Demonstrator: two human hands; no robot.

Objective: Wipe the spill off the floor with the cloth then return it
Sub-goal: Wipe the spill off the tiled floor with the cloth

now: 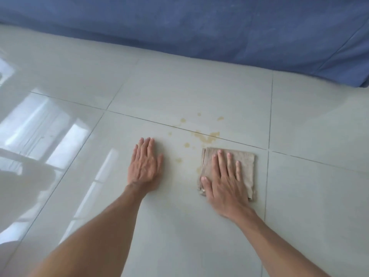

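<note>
Bracing on the glossy tiled floor (199, 226), I have my left hand (144, 165) pressed flat on a bare patch of tile, fingers straight and close together, gripping nothing. Just to its right lies the spill (206, 136): a scatter of yellowish drops and one larger smear straddling the grout line (139, 118) that runs across the floor, with smaller spots trailing down toward the gap between my hands. Further right, my right hand (224, 181) lies palm-down on the folded beige cloth (246, 166), fingers spread and extended, pinning it to the tile rather than clutching it. The cloth sits just below and right of the main smear, its left edge touching a faint stain. Beyond everything, blue fabric (219, 29) covers the floor's far edge. I judge the wiping is barely under way, since most of the stain is uncovered. Next I need to slide the cloth forward and leftward over the smear, keeping even pressure across the grout line.
</note>
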